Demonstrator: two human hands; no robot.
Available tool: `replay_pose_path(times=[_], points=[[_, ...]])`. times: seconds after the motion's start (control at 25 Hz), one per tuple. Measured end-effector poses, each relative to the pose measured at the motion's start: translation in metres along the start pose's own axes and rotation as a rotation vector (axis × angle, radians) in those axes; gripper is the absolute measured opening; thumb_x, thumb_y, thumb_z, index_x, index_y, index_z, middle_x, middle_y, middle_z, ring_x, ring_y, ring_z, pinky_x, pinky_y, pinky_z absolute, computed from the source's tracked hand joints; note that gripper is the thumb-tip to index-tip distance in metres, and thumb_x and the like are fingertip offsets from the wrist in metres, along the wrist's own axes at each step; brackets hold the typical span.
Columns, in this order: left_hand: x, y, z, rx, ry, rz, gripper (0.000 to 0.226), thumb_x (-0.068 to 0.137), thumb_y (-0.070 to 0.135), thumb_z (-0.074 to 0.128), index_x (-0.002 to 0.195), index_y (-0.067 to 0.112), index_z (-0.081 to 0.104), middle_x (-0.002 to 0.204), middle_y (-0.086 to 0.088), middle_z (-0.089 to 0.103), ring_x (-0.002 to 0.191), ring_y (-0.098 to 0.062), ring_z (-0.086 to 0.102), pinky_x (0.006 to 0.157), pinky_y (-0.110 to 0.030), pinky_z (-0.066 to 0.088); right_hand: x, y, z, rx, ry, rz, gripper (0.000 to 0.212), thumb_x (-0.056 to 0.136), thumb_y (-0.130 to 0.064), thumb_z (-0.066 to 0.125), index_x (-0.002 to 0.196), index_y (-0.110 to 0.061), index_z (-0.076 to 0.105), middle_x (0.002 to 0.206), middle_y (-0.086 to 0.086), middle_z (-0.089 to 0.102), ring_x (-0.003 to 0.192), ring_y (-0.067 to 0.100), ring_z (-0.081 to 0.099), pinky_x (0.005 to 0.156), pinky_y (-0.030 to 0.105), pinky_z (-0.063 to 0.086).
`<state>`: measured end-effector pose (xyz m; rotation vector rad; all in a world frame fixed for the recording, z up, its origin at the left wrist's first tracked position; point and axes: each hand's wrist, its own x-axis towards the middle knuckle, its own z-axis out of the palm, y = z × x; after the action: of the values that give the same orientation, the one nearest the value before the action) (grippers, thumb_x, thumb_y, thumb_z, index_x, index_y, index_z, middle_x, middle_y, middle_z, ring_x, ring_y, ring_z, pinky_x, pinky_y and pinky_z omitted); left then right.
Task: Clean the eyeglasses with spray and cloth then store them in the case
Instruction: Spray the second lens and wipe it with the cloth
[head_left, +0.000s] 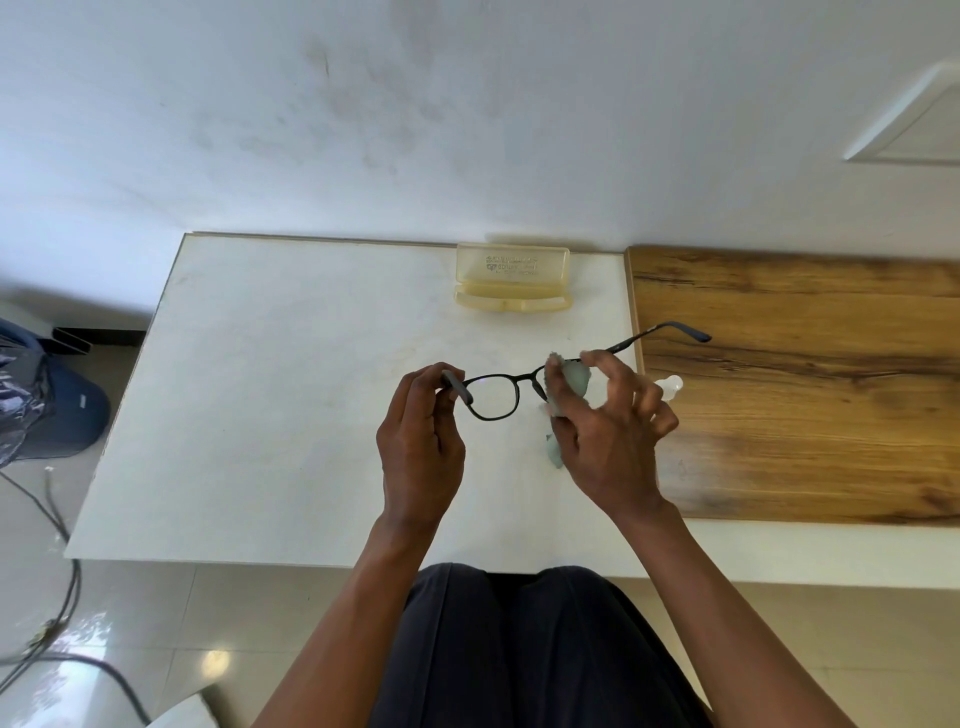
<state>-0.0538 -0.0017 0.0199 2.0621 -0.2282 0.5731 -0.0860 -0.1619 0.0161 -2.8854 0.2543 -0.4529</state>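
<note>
White plastered wall (363, 114): fills the upper half of the view, faintly smudged.

White stone-look worktop (291, 415): rectangular, set against the wall.

Brown wood-grain board (810, 405): lies on the right part of the worktop, its left edge just beside the right hand.

Dark trousers (519, 649): the seated person's lap, at the near worktop edge.

Navy blue cap (72, 410): on the floor to the left of the worktop, beside dark crumpled plastic (21, 395). Grey cables (62, 571) trail across the glossy floor tiles.

Translucent yellow plastic eyeglass case (513, 283): open, at the far edge of the worktop, lid upright against the wall; well apart from the hands.

Left hand (421, 447): raised above the worktop, fingers (441, 382) curled and pinching the left temple of the glasses near its hinge.

Right hand (608, 431): thumb and forefinger pinch the cloth over the right lens; the other fingers are spread loosely.

Black thin-rimmed round-lens eyeglasses (491, 397): held in the air between both hands, temples unfolded, right temple reaching out over the board.

Pale grey-green cleaning cloth (569, 384): wrapped over the right lens, one corner hanging below the hand.

Small clear spray bottle (671, 385): mostly hidden behind the right hand.
</note>
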Motion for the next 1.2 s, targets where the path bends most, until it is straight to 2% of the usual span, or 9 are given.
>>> replay_pose_path(times=[0.12,0.24,0.36,0.44,0.68,0.8,0.88,1.08,1.2], points=[[0.001,-0.001,-0.001,-0.004,0.005,-0.007,0.025,0.082,-0.016,0.052,0.092,0.006,0.057,0.089,-0.007,0.064,0.083,-0.01,0.057,0.074,-0.006,0.041,-0.002,-0.001,-0.001,0.053,-0.003,-0.001,0.037,0.08,-0.023,0.069,0.113,-0.039,0.063,0.125,0.005,0.053,0.104,0.026,0.028,0.074,0.045,0.029],[0.0,-0.001,-0.001,-0.009,0.007,0.001,0.033,0.082,-0.016,0.052,0.095,0.015,0.052,0.09,-0.002,0.061,0.084,-0.006,0.056,0.074,-0.005,0.042,-0.004,0.004,0.0,0.089,0.082,-0.023,0.025,0.077,-0.025,0.069,0.098,-0.036,0.071,0.112,0.004,0.061,0.102,0.025,0.031,0.073,0.042,0.022],[-0.001,0.0,-0.001,-0.002,0.002,0.0,0.036,0.081,-0.017,0.053,0.094,0.017,0.051,0.091,0.0,0.06,0.084,-0.002,0.055,0.074,-0.005,0.042,-0.006,0.01,0.002,0.062,0.186,-0.036,0.011,0.072,-0.028,0.074,0.082,-0.032,0.074,0.103,-0.01,0.05,0.096,0.021,0.036,0.076,0.033,0.011],[-0.002,0.0,0.0,0.0,-0.004,0.004,0.038,0.081,-0.018,0.053,0.093,0.017,0.05,0.092,0.004,0.058,0.085,0.001,0.053,0.074,-0.004,0.041,-0.006,0.012,0.003,0.029,0.218,-0.02,0.011,0.07,-0.027,0.078,0.079,-0.028,0.074,0.099,-0.009,0.04,0.093,0.02,0.036,0.074,0.028,0.006],[-0.003,0.001,0.0,-0.006,-0.016,0.004,0.037,0.081,-0.016,0.053,0.094,0.018,0.05,0.092,0.004,0.058,0.085,-0.003,0.055,0.074,-0.002,0.04,-0.005,0.005,0.004,-0.081,0.175,0.035,0.04,0.064,-0.018,0.082,0.103,-0.016,0.069,0.097,0.01,0.062,0.091,0.022,0.033,0.067,0.038,0.024],[-0.002,0.001,0.001,-0.007,-0.019,-0.008,0.038,0.081,-0.018,0.052,0.094,0.018,0.05,0.092,0.004,0.058,0.085,0.001,0.053,0.074,-0.003,0.04,-0.005,0.0,0.002,-0.017,0.067,0.059,0.046,0.073,-0.019,0.076,0.117,-0.017,0.062,0.106,0.014,0.059,0.093,0.024,0.032,0.067,0.039,0.026],[-0.002,-0.001,0.0,-0.003,-0.018,-0.008,0.038,0.081,-0.018,0.052,0.093,0.018,0.05,0.092,0.005,0.057,0.086,0.003,0.052,0.074,-0.002,0.04,-0.004,-0.003,0.001,0.05,0.0,0.079,0.047,0.077,-0.018,0.072,0.122,-0.026,0.059,0.11,0.015,0.056,0.095,0.026,0.033,0.069,0.039,0.026],[-0.004,-0.005,0.0,0.0,-0.004,-0.019,0.031,0.083,-0.016,0.052,0.094,0.013,0.052,0.091,0.0,0.061,0.086,0.003,0.052,0.075,-0.002,0.04,-0.002,0.002,-0.001,0.202,-0.017,0.106,0.035,0.076,-0.017,0.072,0.104,-0.039,0.068,0.11,0.01,0.049,0.096,0.034,0.045,0.072,0.039,0.023],[-0.006,-0.006,0.001,0.0,0.011,-0.025,0.026,0.083,-0.015,0.052,0.095,0.009,0.055,0.09,-0.005,0.063,0.085,0.003,0.053,0.076,-0.003,0.041,-0.002,0.008,0.0,0.18,0.066,0.076,0.015,0.074,-0.027,0.075,0.087,-0.035,0.073,0.107,0.001,0.044,0.096,0.024,0.038,0.072,0.038,0.021]])
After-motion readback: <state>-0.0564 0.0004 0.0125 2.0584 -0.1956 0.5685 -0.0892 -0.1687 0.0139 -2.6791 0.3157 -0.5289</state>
